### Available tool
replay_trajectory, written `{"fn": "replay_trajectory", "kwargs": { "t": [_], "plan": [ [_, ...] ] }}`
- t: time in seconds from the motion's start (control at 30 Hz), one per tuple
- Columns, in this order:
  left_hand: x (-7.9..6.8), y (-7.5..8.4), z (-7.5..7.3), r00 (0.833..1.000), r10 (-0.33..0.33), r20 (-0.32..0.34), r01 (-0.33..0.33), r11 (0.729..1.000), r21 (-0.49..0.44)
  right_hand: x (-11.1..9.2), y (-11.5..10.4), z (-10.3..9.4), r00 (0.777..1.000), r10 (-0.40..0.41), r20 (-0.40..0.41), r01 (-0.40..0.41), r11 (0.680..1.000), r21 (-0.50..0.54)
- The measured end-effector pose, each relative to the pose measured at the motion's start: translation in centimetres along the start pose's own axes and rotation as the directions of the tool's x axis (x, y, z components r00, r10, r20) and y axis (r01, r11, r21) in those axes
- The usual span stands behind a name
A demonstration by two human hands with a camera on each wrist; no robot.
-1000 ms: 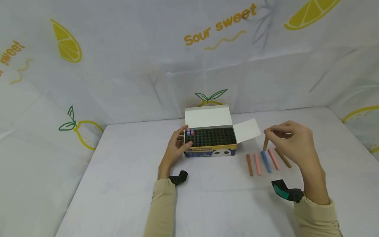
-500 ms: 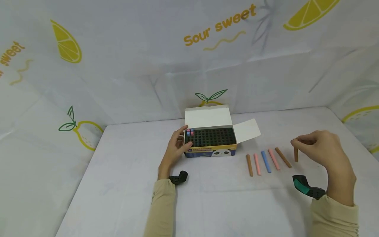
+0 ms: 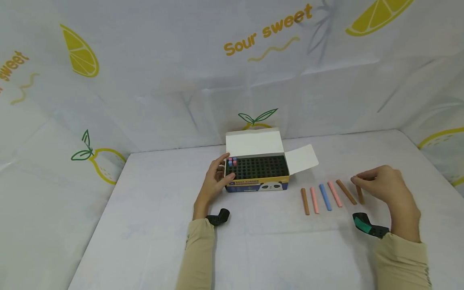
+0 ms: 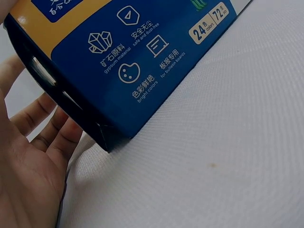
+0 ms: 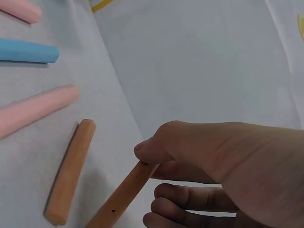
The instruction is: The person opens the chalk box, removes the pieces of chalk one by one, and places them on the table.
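A blue and yellow chalk box (image 3: 250,186) with a panda on its front stands at the back middle, lid up, showing a black grid of holes. Pink and blue chalk ends fill several holes at its left corner. My left hand (image 3: 212,185) grips the box's left end, thumb at the front edge, other fingers along the side. At the right, my right hand (image 3: 389,187) pinches the top of a brown chalk stick (image 5: 121,194) between thumb and forefinger. The stick leans, its lower end close to the tabletop, beside another brown chalk stick (image 5: 71,171) lying there.
Left of the held stick lie a pink chalk stick (image 3: 334,193), a blue one (image 3: 325,197), another pink one (image 3: 314,200) and a brown one (image 3: 305,201). The box's side flap (image 3: 302,158) sticks out rightward. A lemon-print cloth (image 3: 163,80) hangs behind the table.
My right hand has carried the brown chalk from above the blue stick rightward past the row, then lowered and tilted it beside the rightmost brown stick. My left hand has stayed on the box.
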State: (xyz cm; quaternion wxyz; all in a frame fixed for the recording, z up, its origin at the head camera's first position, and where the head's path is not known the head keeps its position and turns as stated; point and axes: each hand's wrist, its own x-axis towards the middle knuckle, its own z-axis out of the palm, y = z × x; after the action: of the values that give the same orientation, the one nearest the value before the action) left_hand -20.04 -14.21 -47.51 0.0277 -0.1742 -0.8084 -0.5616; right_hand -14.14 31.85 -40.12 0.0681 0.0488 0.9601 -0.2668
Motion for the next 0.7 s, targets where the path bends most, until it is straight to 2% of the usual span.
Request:
{"fn": "replay_trajectory", "kwargs": {
  "t": [0.2, 0.53, 0.57, 0.67, 0.7],
  "plan": [
    [0.1, -0.1, 0.1, 1.000, -0.008, -0.003, 0.008, 1.000, -0.006, 0.4, 0.4, 1.1, 0.998, 0.024, -0.055, -0.022, 1.000, 0.021],
    [0.1, -0.1, 0.1, 1.000, -0.027, 0.007, 0.027, 1.000, 0.006, 0.6, 0.9, 2.2, 0.996, 0.094, -0.005, -0.094, 0.993, 0.072],
    [0.2, 0.1, 0.1, 0.999, -0.034, 0.011, 0.034, 0.999, 0.007, 0.6, 0.9, 2.2, 0.996, 0.093, -0.007, -0.092, 0.993, 0.074],
    [-0.2, 2.0, -0.2, 0.999, -0.031, 0.014, 0.031, 1.000, -0.002, 0.5, 0.9, 2.4, 0.996, 0.089, -0.025, -0.086, 0.993, 0.080],
    [-0.2, 2.0, -0.2, 0.999, -0.030, 0.014, 0.030, 1.000, -0.005, 0.5, 0.9, 2.4, 0.996, 0.088, -0.030, -0.085, 0.993, 0.081]
  ]
}}
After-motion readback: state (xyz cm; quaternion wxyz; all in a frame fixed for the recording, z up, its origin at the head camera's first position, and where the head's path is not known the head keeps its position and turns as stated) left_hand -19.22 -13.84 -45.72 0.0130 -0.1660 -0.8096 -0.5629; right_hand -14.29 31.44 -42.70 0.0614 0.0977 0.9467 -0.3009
